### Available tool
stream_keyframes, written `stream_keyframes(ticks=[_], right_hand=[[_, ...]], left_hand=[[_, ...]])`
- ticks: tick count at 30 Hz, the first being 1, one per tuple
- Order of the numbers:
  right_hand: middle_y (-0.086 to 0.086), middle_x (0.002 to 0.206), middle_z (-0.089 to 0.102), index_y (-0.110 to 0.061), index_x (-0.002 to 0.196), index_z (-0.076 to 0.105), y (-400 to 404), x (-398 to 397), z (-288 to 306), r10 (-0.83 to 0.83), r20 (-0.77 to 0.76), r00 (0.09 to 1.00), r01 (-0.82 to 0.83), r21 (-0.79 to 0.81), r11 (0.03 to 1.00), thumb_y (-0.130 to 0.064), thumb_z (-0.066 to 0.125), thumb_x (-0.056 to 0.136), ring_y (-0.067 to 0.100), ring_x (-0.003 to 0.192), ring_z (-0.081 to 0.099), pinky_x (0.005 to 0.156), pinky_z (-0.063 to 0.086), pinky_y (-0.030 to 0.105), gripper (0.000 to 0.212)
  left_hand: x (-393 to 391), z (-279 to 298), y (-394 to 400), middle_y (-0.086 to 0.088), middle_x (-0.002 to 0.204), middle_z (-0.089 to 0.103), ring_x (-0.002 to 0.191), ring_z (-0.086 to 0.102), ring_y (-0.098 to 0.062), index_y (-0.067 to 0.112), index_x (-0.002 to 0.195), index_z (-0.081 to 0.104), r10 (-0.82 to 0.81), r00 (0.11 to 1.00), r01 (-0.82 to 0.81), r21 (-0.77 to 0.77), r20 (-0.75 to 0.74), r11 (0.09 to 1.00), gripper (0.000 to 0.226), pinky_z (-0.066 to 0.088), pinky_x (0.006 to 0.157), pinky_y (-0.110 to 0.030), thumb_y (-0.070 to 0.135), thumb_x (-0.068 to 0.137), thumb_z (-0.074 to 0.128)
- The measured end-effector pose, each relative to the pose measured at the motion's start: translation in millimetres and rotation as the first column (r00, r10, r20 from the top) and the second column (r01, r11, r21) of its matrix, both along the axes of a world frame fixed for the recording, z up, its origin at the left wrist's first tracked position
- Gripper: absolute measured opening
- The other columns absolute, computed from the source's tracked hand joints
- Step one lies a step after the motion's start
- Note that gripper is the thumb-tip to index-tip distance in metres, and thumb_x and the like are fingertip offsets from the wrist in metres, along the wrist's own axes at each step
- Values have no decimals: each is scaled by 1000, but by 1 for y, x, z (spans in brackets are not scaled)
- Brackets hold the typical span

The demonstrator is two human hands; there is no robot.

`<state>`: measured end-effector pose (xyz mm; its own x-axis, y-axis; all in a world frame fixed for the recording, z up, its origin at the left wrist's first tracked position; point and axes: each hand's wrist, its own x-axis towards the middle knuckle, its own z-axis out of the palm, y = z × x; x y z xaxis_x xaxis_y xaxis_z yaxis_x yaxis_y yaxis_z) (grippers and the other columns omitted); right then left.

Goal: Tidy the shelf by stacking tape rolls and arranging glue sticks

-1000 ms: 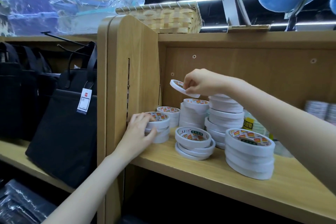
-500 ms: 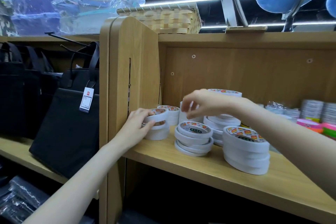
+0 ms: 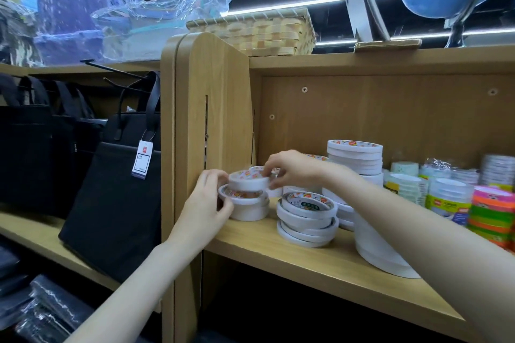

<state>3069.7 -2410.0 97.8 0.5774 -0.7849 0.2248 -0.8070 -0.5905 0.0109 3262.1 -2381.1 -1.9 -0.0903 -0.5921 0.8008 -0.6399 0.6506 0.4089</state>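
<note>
A white double-sided tape roll (image 3: 249, 179) with a red-and-orange printed core sits at the top of a short stack of tape rolls (image 3: 248, 205) at the left end of the wooden shelf (image 3: 320, 262), close to the upright side panel (image 3: 220, 108). The roll sits slightly off-centre over the rolls beneath, tilted a little. The right hand (image 3: 292, 168) reaches in from the right and pinches the roll's far rim, fingers curled over its top edge. The left hand (image 3: 206, 203) comes from below left, fingers curled round the near left side of the stack, thumb against the lower rolls and fingertips touching the top roll's left edge. Just to the right, a loosely leaning pile of tape rolls (image 3: 306, 216) stands apart from the held stack. Behind it a taller stack of tape rolls (image 3: 354, 157) rises near the back panel, and a broad white stack (image 3: 379, 248) stands at the front, partly hidden by the right forearm. Further right are clear-wrapped tape packs (image 3: 446, 198) and a stack of bright coloured tape rolls (image 3: 492, 217). On the top board sits a woven basket (image 3: 256, 32); its contents are not visible. Left of the panel hang black tote bags (image 3: 111, 189), one bearing a price tag (image 3: 142, 159).
</note>
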Motion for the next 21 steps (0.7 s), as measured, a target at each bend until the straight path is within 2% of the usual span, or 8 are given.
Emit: stream_keyframes(ticks=[2, 4, 7, 10, 13, 17, 21], right_hand=[[-2, 95, 53, -6, 110, 63, -1, -11, 9, -53, 93, 994, 60, -72, 996, -14, 64, 86, 10, 86, 47, 64, 28, 15, 26], [-3, 89, 53, -7, 106, 65, -4, -19, 16, -96, 184, 978, 119, -119, 986, -14, 65, 85, 12, 83, 50, 66, 31, 18, 22], [0, 87, 57, -8, 105, 65, -11, -18, 20, -116, 219, 969, 145, -123, 982, -11, 62, 85, 16, 80, 54, 71, 38, 22, 20], [8, 101, 63, -7, 108, 64, -26, -6, 13, -141, 187, 972, 162, -102, 981, -11, 60, 87, 17, 82, 54, 73, 40, 25, 22], [14, 113, 60, -7, 111, 61, -46, 5, 2, -220, 116, 969, 230, -91, 969, -12, 56, 89, 28, 98, 57, 79, 45, 32, 24], [16, 114, 49, -2, 110, 53, -56, 14, -7, -260, -34, 965, 247, -225, 943, -5, 53, 88, 34, 102, 53, 79, 43, 37, 23], [16, 116, 55, -4, 110, 58, -57, 10, -8, -257, -109, 960, 232, -203, 951, 0, 47, 89, 32, 106, 54, 80, 42, 34, 24]], left_hand=[[-1, -4, -2, 9, 118, 42, 107, 47, -2, 12, 122, 48, 25, 999, -24, -39, 30, 999, 35, 36, 89, -7, 9, 88, 58], [-4, -7, -7, 7, 118, 48, 110, 46, -6, 13, 118, 55, 40, 991, -35, -39, 126, 999, 29, 38, 94, -17, 15, 89, 58], [-9, -11, -14, 5, 115, 53, 108, 46, -10, 13, 110, 63, 72, 973, -72, -6, 217, 997, 22, 37, 92, -20, 23, 93, 53], [-13, -15, -17, 4, 112, 52, 107, 44, -8, 13, 109, 61, 77, 982, -78, -2, 174, 997, 22, 34, 90, -18, 25, 94, 51], [-13, -17, -17, 5, 115, 48, 109, 42, -5, 15, 113, 59, 69, 992, -71, 23, 103, 997, 23, 30, 90, -14, 25, 93, 53], [-11, -16, -17, 5, 124, 41, 110, 41, -1, 13, 122, 51, 44, 998, -45, 41, 39, 998, 32, 33, 92, -11, 19, 92, 55], [-10, -19, -21, 4, 123, 43, 104, 45, 0, 10, 120, 51, 38, 999, -39, 16, 11, 999, 32, 37, 90, -5, 3, 89, 52]])
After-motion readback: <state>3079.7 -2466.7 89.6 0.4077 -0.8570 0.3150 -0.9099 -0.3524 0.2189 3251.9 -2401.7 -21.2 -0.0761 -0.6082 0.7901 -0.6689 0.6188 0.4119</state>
